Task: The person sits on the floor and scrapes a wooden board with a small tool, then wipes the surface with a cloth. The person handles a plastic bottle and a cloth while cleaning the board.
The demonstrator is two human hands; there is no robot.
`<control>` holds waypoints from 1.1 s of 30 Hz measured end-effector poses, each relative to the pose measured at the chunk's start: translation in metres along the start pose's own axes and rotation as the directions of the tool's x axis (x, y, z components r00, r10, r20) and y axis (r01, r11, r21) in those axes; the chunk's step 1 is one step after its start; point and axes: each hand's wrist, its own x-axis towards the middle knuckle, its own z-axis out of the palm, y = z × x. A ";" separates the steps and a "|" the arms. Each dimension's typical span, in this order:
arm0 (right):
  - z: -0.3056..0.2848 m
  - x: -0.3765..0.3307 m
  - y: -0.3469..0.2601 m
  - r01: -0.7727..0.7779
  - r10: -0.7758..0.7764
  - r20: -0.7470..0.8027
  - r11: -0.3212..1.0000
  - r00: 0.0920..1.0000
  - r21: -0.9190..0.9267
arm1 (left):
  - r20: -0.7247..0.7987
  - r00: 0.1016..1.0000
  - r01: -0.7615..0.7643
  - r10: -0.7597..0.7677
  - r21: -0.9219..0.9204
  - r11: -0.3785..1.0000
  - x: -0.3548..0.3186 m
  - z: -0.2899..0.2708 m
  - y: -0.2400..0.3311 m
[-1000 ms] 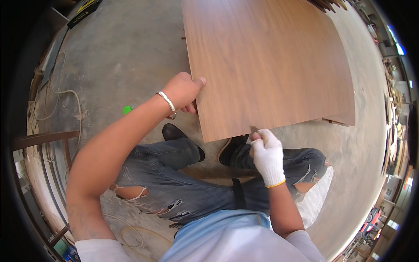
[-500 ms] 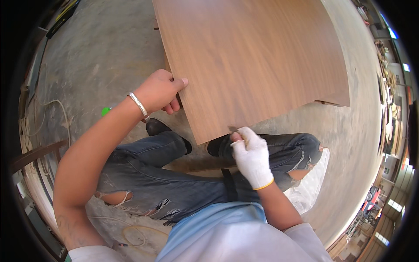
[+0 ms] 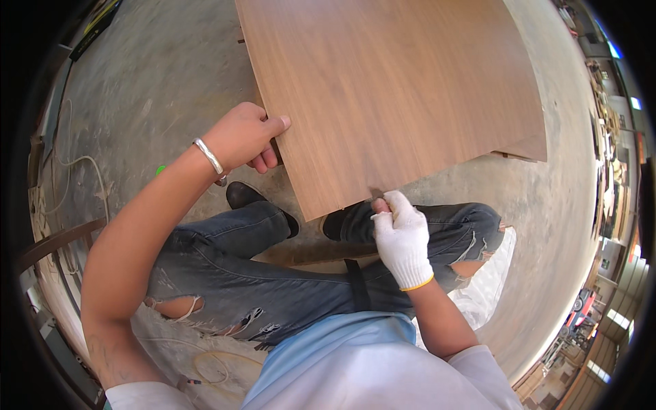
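Edgework, apparently, on brown panel [image 3: 403,89] ahead of legs [image 3: 273,287]. Grasping its left edge with fingers of left hand [image 3: 246,140]; clenching small dark tool [image 3: 376,193] in gloved right hand [image 3: 402,239] at near edge. Next, probably: brace panel, guide tool lightly.

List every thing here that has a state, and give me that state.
Wood-grain panel: broad face up, gripped at its left edge.
Left hand: bare, closed on the panel, thumb on top.
Right hand: gloved, closed on a tool.
Small dark tool: held at the panel's near edge; contact unclear.
Jeans: ripped.
Bracelet: worn on the left wrist.
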 end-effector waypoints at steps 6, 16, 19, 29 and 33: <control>0.016 -0.014 -0.022 0.155 -0.156 0.074 0.988 0.985 0.010 | 0.010 1.000 -0.016 0.016 -0.011 1.000 0.001 -0.001 -0.002; -0.029 0.019 0.042 -0.125 0.127 -0.064 0.992 0.990 0.036 | 0.012 1.000 -0.024 0.024 0.032 0.999 0.004 -0.001 0.000; -0.015 0.013 0.019 0.095 -0.101 -0.050 0.988 0.994 -0.123 | -0.005 1.000 -0.022 0.022 0.026 0.999 0.004 -0.002 -0.003; -0.005 0.002 -0.001 0.034 -0.037 -0.043 0.997 0.998 -0.071 | -0.006 0.999 -0.032 0.033 0.085 0.996 0.000 -0.002 0.000; 0.025 -0.017 -0.033 0.153 -0.149 0.060 0.986 0.987 -0.063 | -0.014 0.999 -0.036 0.038 0.105 0.994 -0.001 0.001 0.003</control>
